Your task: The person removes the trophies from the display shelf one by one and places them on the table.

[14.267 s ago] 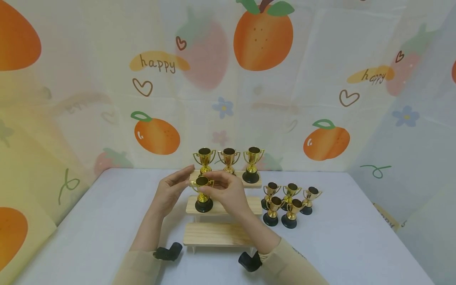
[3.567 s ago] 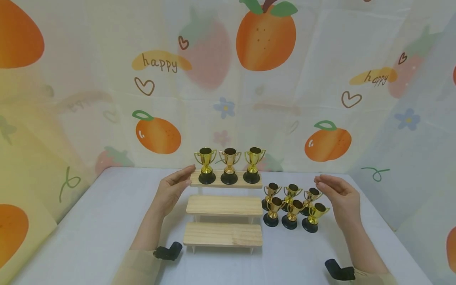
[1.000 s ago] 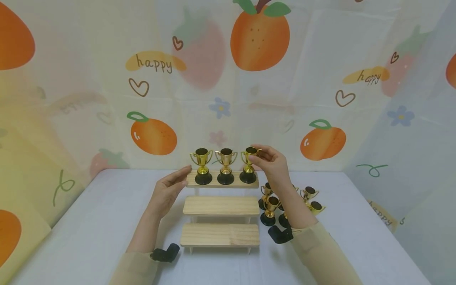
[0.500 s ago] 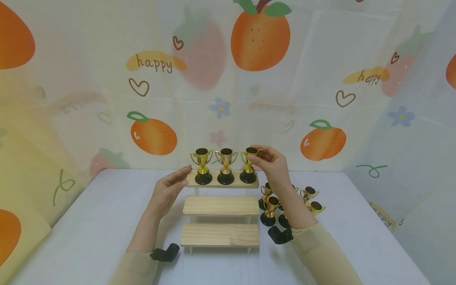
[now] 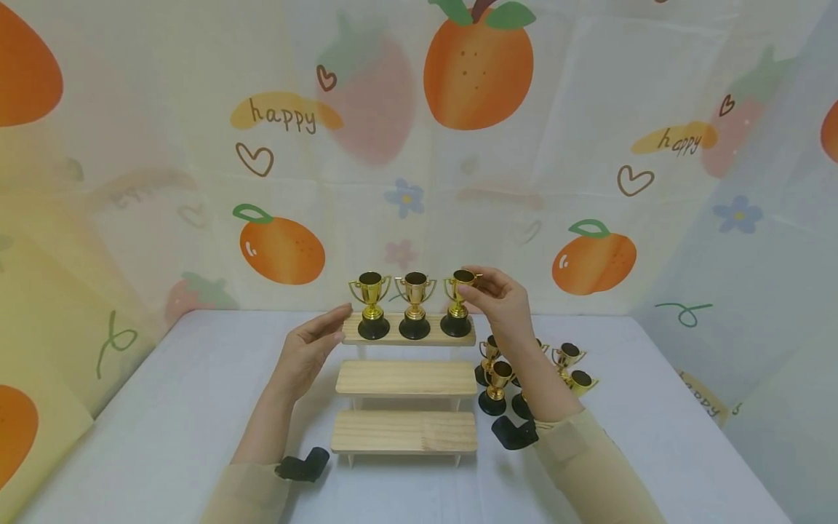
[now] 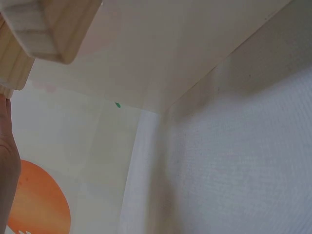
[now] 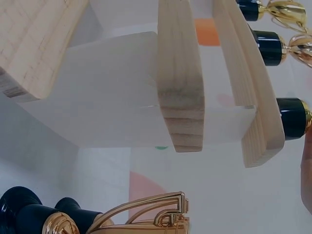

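Note:
My right hand (image 5: 507, 309) pinches the cup of a small gold trophy (image 5: 455, 325) between thumb and fingers. That trophy stands upright on its black base at the right end of the stand's top board (image 5: 394, 333). To its left on the same board are a paler gold trophy (image 5: 415, 291) in the middle and another gold trophy (image 5: 371, 292). Straight fingers of my left hand (image 5: 304, 360) touch the left end of the top board. In the right wrist view the pinched trophy's black base (image 7: 294, 118) sits on the board, with fingertips at the right edge.
Below are the bare middle board (image 5: 406, 378) and bottom board (image 5: 403, 433) of the wooden stand. Several more trophies (image 5: 499, 378) stand on the white table (image 5: 628, 444) to its right, partly hidden by my right forearm. A fruit-print cloth (image 5: 484, 182) hangs behind.
A trophy once held on the middle board later stands among those on the table. My right hand has since moved left to the top board's right trophy. Over the last second, nothing visibly moves.

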Demonstrator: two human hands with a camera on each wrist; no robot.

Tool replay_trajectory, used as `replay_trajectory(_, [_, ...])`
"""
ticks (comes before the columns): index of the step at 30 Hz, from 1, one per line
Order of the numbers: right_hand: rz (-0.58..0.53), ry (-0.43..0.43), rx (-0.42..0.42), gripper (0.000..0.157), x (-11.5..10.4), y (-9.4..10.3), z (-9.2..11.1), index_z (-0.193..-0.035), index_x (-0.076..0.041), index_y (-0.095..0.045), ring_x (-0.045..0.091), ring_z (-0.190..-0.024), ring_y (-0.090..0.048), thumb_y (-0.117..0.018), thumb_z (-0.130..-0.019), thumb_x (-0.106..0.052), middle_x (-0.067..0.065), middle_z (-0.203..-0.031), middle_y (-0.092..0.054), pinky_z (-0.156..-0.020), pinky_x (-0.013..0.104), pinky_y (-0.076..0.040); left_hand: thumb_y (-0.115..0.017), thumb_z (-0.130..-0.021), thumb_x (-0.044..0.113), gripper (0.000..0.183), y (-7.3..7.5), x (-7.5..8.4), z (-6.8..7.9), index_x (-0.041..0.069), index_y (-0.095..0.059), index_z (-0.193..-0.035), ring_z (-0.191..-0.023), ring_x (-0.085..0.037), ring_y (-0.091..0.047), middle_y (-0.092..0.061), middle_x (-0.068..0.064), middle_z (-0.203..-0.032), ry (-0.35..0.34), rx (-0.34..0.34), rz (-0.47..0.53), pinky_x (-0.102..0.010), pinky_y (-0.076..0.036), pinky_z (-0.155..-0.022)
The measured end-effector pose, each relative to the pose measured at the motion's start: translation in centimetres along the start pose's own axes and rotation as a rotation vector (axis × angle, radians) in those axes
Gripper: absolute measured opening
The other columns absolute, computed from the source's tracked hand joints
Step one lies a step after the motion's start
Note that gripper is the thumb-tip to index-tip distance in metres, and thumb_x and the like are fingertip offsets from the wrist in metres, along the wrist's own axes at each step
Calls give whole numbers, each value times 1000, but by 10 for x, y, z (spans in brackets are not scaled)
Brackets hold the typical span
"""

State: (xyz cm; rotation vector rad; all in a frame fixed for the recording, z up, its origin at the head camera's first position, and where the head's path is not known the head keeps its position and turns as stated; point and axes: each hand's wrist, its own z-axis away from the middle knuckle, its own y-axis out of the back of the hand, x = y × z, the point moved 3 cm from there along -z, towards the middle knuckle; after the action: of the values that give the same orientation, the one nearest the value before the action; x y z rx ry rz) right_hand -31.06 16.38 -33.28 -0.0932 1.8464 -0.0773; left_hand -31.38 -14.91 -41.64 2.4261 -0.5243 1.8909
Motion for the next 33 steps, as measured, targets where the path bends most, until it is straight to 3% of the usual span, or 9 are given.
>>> replay_trajectory(18, [-20,17,34,29,-9,13,10,-116,-15,-67,4,-90,-63,-72,-89,-7,-14,-92,-71,-86,17,-56,-58,-94,-4,49,1,-1,-1,-9,-45,-141,-125,6,-55,-65,21,-127,-15,-7,7,-12,-44,-109])
replay_trajectory(33, [-52,27,52,28,-17,31,33,-114,-17,-68,4,-89,-62,-70,-89,-4,-12,-93,-70,-87,14,-58,-58,-95,-2,49,2,-3,-1,-8,-45,-141,-126,5,-55,-64,21,-128,-6,-3,-8,-13,-44,-110])
